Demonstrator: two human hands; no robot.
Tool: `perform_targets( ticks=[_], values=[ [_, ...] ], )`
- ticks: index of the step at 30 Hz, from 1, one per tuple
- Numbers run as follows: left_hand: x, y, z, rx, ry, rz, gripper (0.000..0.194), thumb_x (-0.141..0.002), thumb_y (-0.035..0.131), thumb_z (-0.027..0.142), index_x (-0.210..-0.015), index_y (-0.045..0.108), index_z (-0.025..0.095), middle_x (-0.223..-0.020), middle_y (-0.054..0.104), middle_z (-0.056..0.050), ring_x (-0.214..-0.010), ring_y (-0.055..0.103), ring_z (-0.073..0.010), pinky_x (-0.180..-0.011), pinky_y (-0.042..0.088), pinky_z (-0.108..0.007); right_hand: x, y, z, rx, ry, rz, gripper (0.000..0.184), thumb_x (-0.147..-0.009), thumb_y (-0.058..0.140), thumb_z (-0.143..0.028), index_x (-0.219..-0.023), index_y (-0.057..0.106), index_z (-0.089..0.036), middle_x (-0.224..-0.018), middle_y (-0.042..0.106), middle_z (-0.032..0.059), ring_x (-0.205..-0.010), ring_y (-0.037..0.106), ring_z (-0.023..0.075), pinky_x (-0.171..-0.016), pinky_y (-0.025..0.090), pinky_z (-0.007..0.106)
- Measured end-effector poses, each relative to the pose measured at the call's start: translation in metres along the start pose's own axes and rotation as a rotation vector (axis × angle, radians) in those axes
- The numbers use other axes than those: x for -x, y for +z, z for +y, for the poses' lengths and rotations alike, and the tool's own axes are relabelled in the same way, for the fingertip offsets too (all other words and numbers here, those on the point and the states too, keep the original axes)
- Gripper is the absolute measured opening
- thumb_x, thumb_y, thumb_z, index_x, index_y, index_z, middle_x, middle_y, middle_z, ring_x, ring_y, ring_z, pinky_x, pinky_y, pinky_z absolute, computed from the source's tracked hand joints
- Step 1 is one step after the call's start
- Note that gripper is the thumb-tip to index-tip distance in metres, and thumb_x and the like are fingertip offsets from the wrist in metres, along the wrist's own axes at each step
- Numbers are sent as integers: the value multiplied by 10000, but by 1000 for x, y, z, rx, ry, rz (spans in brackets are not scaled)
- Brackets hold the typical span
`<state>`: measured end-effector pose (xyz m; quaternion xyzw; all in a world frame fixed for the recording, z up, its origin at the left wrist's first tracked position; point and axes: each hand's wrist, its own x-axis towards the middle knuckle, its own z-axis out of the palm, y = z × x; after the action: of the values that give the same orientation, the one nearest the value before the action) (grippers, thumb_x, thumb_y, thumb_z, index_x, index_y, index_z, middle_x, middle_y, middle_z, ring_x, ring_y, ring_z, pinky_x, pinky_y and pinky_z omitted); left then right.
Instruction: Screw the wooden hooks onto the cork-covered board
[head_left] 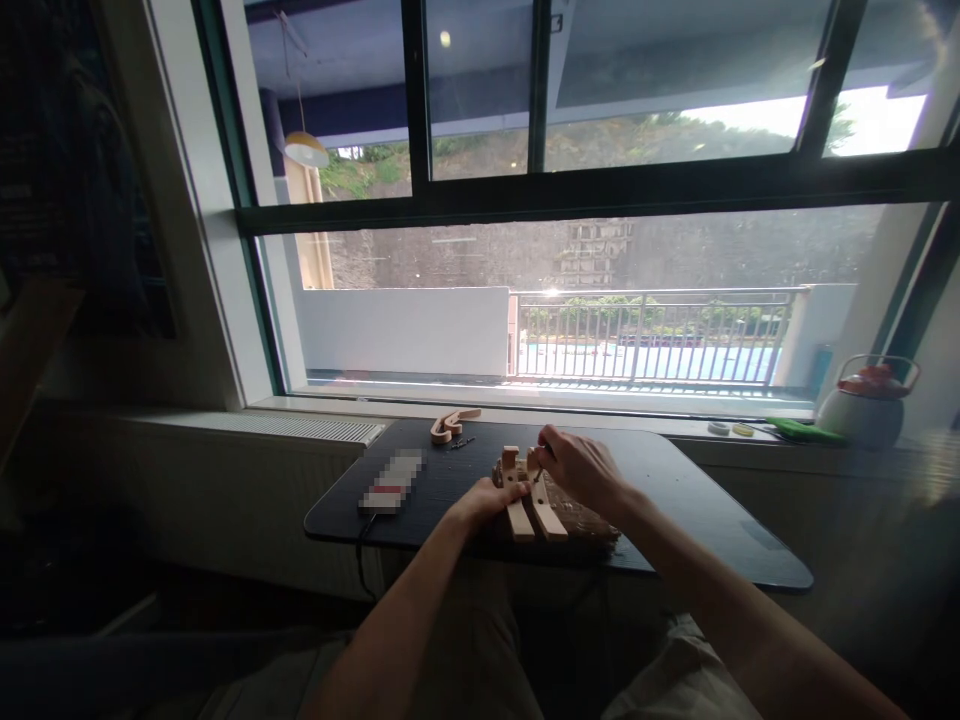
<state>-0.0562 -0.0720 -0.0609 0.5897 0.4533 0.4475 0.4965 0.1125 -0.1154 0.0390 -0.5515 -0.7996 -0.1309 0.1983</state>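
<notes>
Two pale curved wooden pieces lie side by side in the middle of the dark table: a left wooden piece (519,520) and a right wooden piece (551,520). Small dark holes show in them. Beneath is a brown, rough-textured block or mat (585,520). My left hand (484,502) is closed on the pieces from the left, its thumb across them. Above the upper end of the right piece, my right hand (581,465) is closed in a pinch. A thin dark thing points down from its fingers to the wood; its kind is unclear.
On the table (697,520), more curved wooden pieces (450,425) lie at the back left beside small dark screws (463,443). A blurred-out device with a cable (394,483) is at the left. A kettle-like pot (862,405) and green item (802,430) stand by the window.
</notes>
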Motion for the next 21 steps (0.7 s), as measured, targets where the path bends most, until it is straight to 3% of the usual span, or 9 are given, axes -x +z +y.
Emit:
perform_targets(
  ticks=[4, 8, 11, 14, 21],
  values=[
    [-1, -26, 8, -220, 36, 184, 296, -508, 779, 402, -527, 614, 157, -508, 612, -42, -604, 607, -221, -566, 414, -259, -24, 16, -1, 29, -3, -72, 249, -913, 345, -311, -926, 552, -174, -854, 672, 93, -731, 617, 188, -588, 302, 272],
    [-3, -31, 20, -325, 176, 297, 195, -666, 647, 352, -619, 646, 162, -616, 644, -44, -671, 594, -185, -601, 392, -235, -46, 26, 0, 40, -5, -104, 253, -910, 345, -298, -979, 548, -165, -851, 671, 100, -738, 613, 192, -608, 310, 276],
    [-10, -21, 26, -350, 234, 260, 205, -716, 577, 320, -698, 686, 148, -652, 660, -49, -619, 574, -154, -569, 388, -227, -58, 30, -4, 27, -49, -103, 243, -898, 392, -344, -1048, 509, -194, -878, 672, 63, -757, 607, 182, -607, 307, 267],
    [-19, -11, 25, -355, 228, 191, 176, -674, 605, 266, -713, 706, 128, -546, 625, -34, -485, 519, -122, -490, 360, -219, -62, 33, -13, 16, -100, -100, 235, -897, 404, -382, -1042, 497, -220, -891, 671, 31, -760, 605, 168, -595, 299, 257],
    [-28, -6, 16, -275, 190, 108, 194, -660, 638, 297, -686, 712, 119, -458, 573, -4, -408, 481, -93, -423, 335, -193, -54, 36, -15, 29, -58, -78, 264, -936, 312, -356, -1060, 479, -194, -858, 674, 67, -751, 617, 186, -579, 282, 272]
  ],
)
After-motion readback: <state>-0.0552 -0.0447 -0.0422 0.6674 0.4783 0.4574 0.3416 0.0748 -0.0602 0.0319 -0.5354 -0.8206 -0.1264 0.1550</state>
